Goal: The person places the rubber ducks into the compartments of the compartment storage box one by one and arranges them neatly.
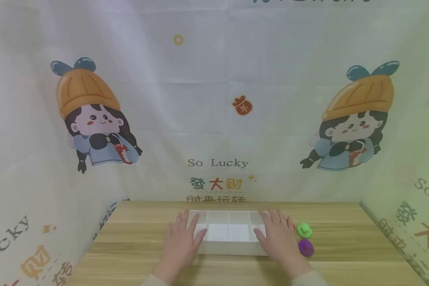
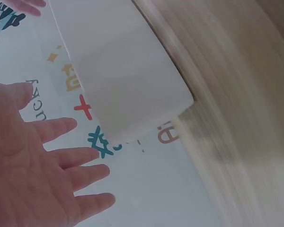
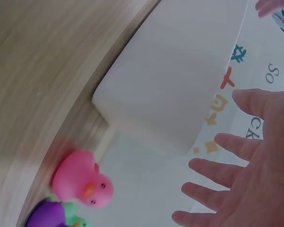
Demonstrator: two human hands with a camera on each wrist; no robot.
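A white box [image 1: 236, 249] with several compartments in a row stands on the wooden table. My left hand [image 1: 182, 242] is spread over its left end, fingers straight, holding nothing. Over the right end is my right hand [image 1: 280, 244], spread the same way and with nothing in it. Both wrist views show a gap between the palm and the box wall. Just right of the right hand sit a green toy duck [image 1: 304, 230] and a purple toy duck [image 1: 306, 247]. A pink duck [image 3: 80, 182] shows fully in the right wrist view; the hand mostly hides it in the head view.
The wooden table [image 1: 128, 238] ends at a pale printed cloth [image 1: 207, 119], which hangs behind it and on both sides. Both forearms reach in from the front edge. The ducks are grouped close to the box's right end.
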